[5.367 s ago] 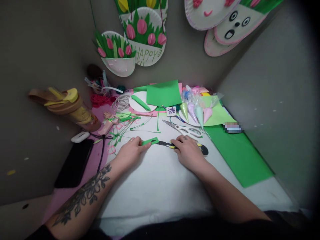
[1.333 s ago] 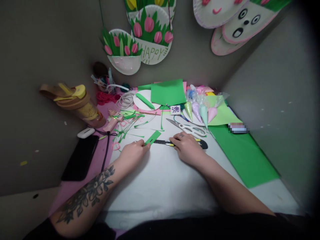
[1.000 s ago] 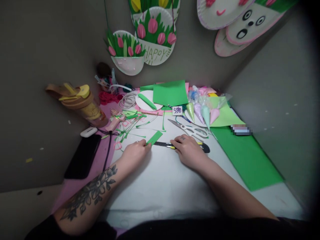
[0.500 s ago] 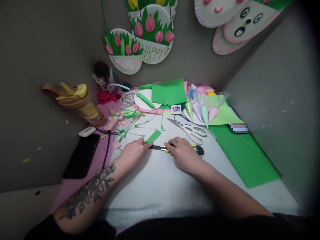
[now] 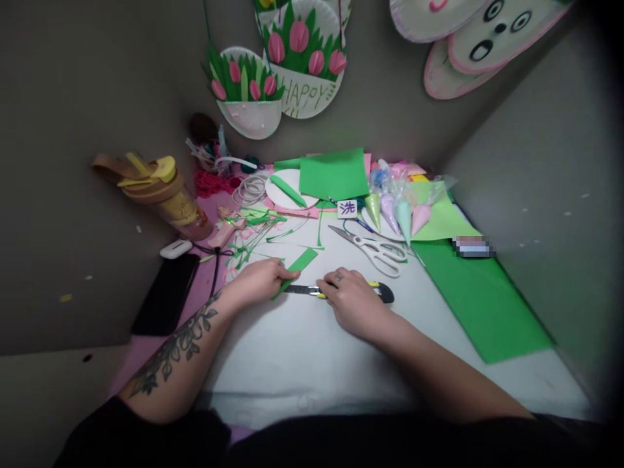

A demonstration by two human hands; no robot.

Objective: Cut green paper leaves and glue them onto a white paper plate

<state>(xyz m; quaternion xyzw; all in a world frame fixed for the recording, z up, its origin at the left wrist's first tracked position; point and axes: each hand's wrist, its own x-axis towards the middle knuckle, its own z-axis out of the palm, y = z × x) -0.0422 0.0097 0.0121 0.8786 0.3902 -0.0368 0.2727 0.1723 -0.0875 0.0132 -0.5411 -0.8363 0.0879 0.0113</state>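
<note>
At the centre of the frame, the left hand [image 5: 258,281] pinches a green paper strip [image 5: 296,266] flat on the white tabletop [image 5: 302,351]. The right hand [image 5: 353,301] is closed around a utility knife [image 5: 341,292], its blade touching the strip. White scissors [image 5: 373,248] lie just above it.

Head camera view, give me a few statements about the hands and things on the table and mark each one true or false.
1. The left hand pins a green paper strip. True.
2. The right hand holds the scissors. False: it grips a utility knife; the scissors lie untouched behind it.
3. A black phone lies left of the left hand. True.
4. The large green sheet is under both hands. False: it lies to the right.
</note>
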